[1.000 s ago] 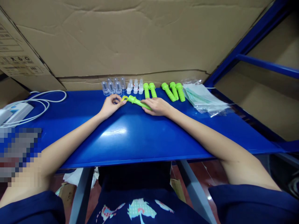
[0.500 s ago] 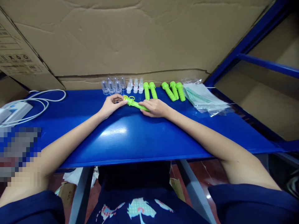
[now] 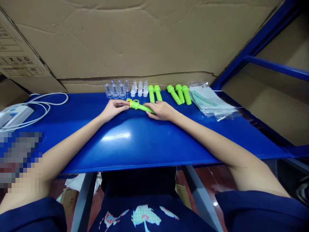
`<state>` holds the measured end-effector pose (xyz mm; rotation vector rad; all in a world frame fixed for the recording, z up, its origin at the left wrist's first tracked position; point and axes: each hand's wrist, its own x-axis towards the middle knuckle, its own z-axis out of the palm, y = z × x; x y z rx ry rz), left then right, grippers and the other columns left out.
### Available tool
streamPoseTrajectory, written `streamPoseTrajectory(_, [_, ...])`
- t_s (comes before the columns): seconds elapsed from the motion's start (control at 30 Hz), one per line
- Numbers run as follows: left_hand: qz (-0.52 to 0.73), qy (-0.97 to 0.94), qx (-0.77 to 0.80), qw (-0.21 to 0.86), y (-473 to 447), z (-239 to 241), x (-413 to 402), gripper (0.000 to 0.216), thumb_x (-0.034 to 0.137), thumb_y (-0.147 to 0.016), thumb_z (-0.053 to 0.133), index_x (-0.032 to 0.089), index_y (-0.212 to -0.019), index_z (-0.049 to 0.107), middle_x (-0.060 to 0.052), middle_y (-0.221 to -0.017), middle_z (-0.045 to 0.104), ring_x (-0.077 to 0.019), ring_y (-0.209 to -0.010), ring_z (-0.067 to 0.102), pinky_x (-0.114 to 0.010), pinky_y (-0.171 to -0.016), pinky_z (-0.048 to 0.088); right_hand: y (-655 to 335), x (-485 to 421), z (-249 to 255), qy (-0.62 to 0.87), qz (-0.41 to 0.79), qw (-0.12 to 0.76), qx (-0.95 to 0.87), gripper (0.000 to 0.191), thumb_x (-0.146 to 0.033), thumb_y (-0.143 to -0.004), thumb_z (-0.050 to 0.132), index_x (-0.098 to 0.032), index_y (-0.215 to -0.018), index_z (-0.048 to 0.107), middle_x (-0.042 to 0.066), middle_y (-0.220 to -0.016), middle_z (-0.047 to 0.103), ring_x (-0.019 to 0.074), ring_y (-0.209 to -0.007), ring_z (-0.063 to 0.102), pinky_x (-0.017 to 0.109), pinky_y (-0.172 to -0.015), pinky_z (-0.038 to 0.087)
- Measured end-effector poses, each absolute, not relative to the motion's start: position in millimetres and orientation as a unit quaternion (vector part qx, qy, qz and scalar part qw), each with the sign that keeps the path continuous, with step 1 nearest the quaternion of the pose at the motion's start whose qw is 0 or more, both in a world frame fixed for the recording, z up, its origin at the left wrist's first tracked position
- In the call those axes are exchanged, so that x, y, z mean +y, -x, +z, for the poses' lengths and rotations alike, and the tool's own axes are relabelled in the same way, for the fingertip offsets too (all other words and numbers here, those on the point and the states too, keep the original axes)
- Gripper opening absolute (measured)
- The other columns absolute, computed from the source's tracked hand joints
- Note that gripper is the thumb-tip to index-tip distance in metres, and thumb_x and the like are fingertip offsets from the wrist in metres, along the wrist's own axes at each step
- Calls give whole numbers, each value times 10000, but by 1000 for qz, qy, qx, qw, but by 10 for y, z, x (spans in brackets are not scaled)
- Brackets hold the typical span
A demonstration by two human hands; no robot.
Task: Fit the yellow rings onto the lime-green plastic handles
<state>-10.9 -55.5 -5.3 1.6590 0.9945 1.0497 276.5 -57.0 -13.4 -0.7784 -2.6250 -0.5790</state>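
Blue tabletop (image 3: 118,151), green stick (image 3: 140,106) between the hands (image 3: 111,111) (image 3: 163,110), right one gripping its end

Lime-green tube (image 3: 142,107), yellow ring (image 3: 130,103), blue table (image 3: 145,141)

the held stick (image 3: 142,107) is between the left hand (image 3: 115,109), at its left end, and the right hand (image 3: 162,110), at its right. on the tabletop (image 3: 145,145) behind it stand nozzles (image 3: 140,91); cups (image 3: 115,91) are behind it leftward, two sticks (image 3: 158,93) behind its right end, three sticks (image 3: 179,93) and bags (image 3: 211,101) farther right, a cable (image 3: 49,103) well left.
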Motion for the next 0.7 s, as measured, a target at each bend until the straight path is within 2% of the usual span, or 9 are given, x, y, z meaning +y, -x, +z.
streamPoseTrajectory(0.3, [404,-701,397,434,97,-45,-577,514,498,-643,907,148,-1009,817,-119,-1055,801,-268,-1011,759,-406,-1005,590,-2772,-572,-146,267,-210,172,-925,442,-365,-1031,366,-78,-1232,637,123,-913,762,186,-628,623,307,-592,391])
streamPoseTrajectory(0.57, [402,-690,395,455,84,-20,-581,545,482,-597,935,130,-992,806,-121,-997,808,-254,-984,771,-399,-1013,590,-2803,-552,-197,212,-231,226,-922,411,-337,-1039,387,-73,-1217,646,115,-885,764,181,-598,636,314,-578,444])
streamPoseTrajectory(0.7, [417,-660,401,479,59,15,-615,583,474,-525,966,125,-962,803,-117,-962,810,-244,-951,773,-395,-1006,592,-2817,-546,-211,201,-230,240,-922,407,-344,-1044,394,-75,-1232,635,118,-877,760,186,-620,654,320,-587,478])
